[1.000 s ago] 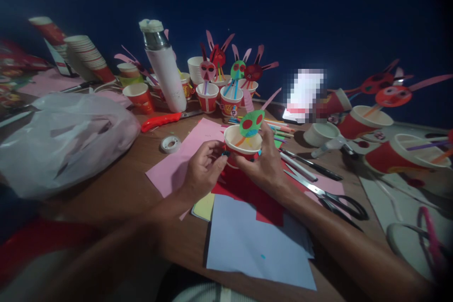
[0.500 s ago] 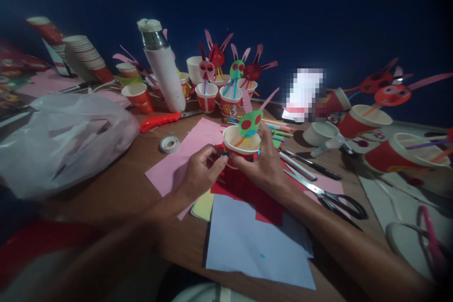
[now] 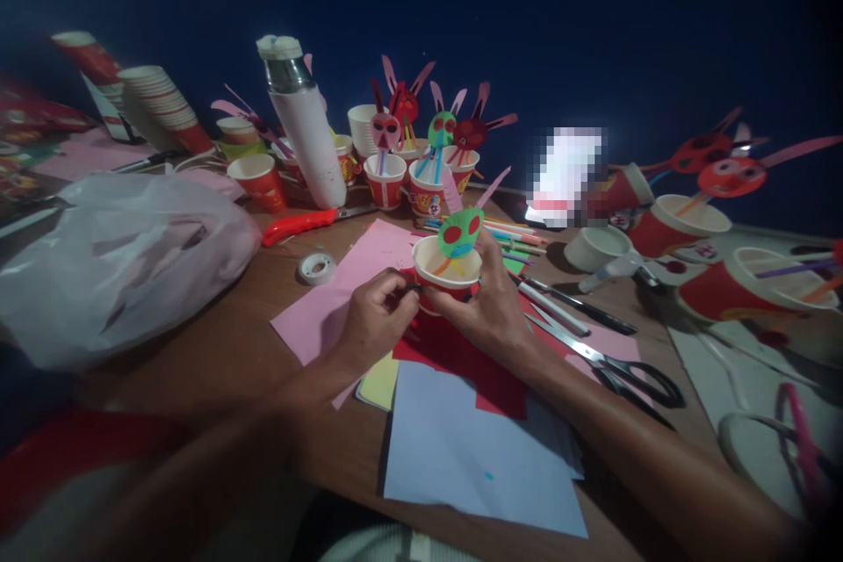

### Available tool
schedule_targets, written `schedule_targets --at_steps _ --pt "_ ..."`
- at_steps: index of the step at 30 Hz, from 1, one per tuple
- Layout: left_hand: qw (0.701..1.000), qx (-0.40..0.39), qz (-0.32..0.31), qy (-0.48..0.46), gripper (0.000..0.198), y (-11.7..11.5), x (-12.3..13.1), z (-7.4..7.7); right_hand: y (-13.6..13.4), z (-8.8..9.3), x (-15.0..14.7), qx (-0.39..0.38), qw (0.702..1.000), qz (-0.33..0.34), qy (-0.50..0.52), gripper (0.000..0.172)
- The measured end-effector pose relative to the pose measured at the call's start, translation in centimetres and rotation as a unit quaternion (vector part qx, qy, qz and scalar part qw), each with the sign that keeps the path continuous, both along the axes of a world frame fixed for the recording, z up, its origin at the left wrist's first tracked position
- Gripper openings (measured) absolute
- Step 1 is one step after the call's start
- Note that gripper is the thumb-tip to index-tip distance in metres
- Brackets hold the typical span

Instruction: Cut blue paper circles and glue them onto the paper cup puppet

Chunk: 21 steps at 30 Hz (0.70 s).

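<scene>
A red-and-white paper cup (image 3: 425, 253) is gripped round its side by my right hand (image 3: 491, 294), thumb in front and fingers behind. From the cup rises a green paper face (image 3: 460, 234) with red eyes, a blue mouth and two pink paper ears, on an orange stick or straw. At the cup's left side my left hand (image 3: 382, 309) is closed in a pinch. A small dark bit shows at its fingertips against the cup, too small to name. Beneath the hands lies red paper (image 3: 500, 386).
Scissors (image 3: 609, 362) and pens (image 3: 557, 307) lie to the right, tape (image 3: 316, 267) and a utility knife (image 3: 299, 226) to the left. Behind stand a thermos (image 3: 306, 140) and several cups with paper faces. A plastic bag (image 3: 132, 263) fills the left side.
The cup with its green face has shifted slightly left and turned a little in my hands. My left fingertips have closed further over the small bit at the cup's side.
</scene>
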State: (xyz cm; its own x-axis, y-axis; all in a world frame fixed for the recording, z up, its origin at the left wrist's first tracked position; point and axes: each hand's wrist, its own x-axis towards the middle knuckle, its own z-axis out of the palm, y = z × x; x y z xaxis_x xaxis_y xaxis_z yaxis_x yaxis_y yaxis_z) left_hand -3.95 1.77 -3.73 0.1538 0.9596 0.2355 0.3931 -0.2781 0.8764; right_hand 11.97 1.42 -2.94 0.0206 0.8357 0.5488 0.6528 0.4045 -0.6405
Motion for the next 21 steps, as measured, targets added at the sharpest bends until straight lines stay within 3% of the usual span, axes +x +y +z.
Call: schedule_targets --at_steps 9,21 --pt "0.997 -0.031 -0.048 -0.049 0.014 0.28 -0.23 -1.0 0.24 0.04 0.18 0.016 1.0 -0.01 0.007 0.063" --pt "0.998 -0.039 -0.034 -0.044 0.012 0.34 -0.29 -0.7 0.27 -0.15 0.33 -0.012 1.0 0.005 0.009 0.065"
